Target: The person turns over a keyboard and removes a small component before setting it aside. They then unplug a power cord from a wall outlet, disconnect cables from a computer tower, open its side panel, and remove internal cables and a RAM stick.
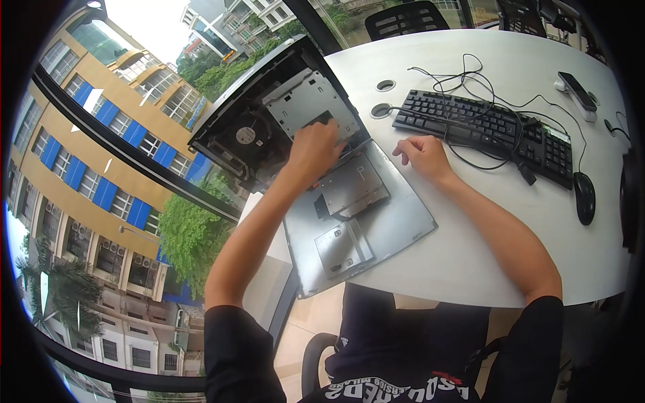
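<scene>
An opened desktop computer case [245,161] stands at the left of the table, with a fan [246,136] and a metal drive bracket [285,101] showing inside. My left hand [314,153] reaches into it by the lower edge of the bracket. Its fingers are bent together, and whatever they grip is hidden. The metal side panel [410,218] lies in front of the case, bearing a silver drive [355,185] and a smaller metal plate [341,247]. My right hand [424,160] rests on the table just right of the panel, loosely curled, with nothing visible in it.
A black keyboard [484,127] with tangled cables lies to the right on the white table [470,258]. Beside it are a black mouse [584,198] and a phone [576,91] on a stand. Two cable holes are near the keyboard. Windows line the left side.
</scene>
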Tool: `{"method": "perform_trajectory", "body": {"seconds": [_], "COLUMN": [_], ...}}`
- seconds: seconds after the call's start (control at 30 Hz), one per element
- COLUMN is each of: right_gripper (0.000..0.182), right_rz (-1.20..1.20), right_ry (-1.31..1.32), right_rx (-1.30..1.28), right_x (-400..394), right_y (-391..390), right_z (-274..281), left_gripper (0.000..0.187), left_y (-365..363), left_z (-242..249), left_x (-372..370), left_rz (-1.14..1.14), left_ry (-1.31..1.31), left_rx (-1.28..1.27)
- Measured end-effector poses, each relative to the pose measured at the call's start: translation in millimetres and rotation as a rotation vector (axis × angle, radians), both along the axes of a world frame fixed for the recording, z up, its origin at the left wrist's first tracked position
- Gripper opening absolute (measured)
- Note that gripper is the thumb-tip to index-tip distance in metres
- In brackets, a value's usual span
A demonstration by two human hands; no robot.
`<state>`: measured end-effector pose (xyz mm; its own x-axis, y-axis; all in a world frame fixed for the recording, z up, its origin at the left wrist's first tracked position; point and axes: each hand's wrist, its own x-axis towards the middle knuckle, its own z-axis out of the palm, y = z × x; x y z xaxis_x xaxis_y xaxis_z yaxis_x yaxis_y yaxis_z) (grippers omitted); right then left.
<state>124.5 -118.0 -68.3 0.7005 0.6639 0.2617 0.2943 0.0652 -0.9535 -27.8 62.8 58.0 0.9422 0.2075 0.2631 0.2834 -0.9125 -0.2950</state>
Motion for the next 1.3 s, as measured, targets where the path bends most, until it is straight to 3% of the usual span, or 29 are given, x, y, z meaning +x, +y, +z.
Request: {"method": "perform_trajectory", "body": {"seconds": [0.2, 0.3, 0.4, 0.53, 0.97, 1.07, 1.17, 1.23, 1.3], "right_gripper": [0.031, 0.031, 0.031, 0.031, 0.030, 0.030, 0.030, 0.030, 0.030], "right_rz": [-0.009, -0.008, -0.012, -0.001, 0.019, 0.005, 0.001, 0.007, 0.013], "right_ry": [0.013, 0.010, 0.010, 0.002, 0.038, 0.022, 0.015, 0.033, 0.033], "right_rx": [-0.019, -0.017, -0.023, -0.012, -0.022, -0.021, -0.031, -0.045, -0.037], "right_x": [-1.4, -2.4, -1.5, -0.7, -0.5, -1.0, -1.8, -4.2, -2.4], "right_y": [-4.2, -1.8, -2.7, -1.3, -2.7, -2.6, -3.1, -5.5, -3.1], "right_z": [5.0, 3.9, 4.2, 1.6, 3.5, 2.9, 4.6, 9.4, 5.4], "left_gripper": [0.031, 0.033, 0.037, 0.038, 0.041, 0.040, 0.040, 0.040, 0.046], "left_y": [-25.2, -47.5, -50.6, -66.9, -69.9, -62.6, -46.6, -23.0, -1.9], "left_z": [-10.5, 14.0, 25.2, 30.3, -7.7, -10.7, 11.9, 25.1, 41.7], "left_x": [-29.2, -51.4, -63.9, -69.0, -49.8, -51.6, -46.9, -38.6, -26.0], "left_rz": [-0.061, -0.106, -0.110, 0.064, -0.046, -0.119, -0.029, 0.053, 0.174], "left_ry": [-0.061, 0.021, 0.110, 0.255, 0.270, 0.135, -0.069, -0.249, -0.346], "left_rx": [-0.148, -0.268, -0.594, -0.845, -0.779, -0.844, -0.840, -0.781, -0.517]}}
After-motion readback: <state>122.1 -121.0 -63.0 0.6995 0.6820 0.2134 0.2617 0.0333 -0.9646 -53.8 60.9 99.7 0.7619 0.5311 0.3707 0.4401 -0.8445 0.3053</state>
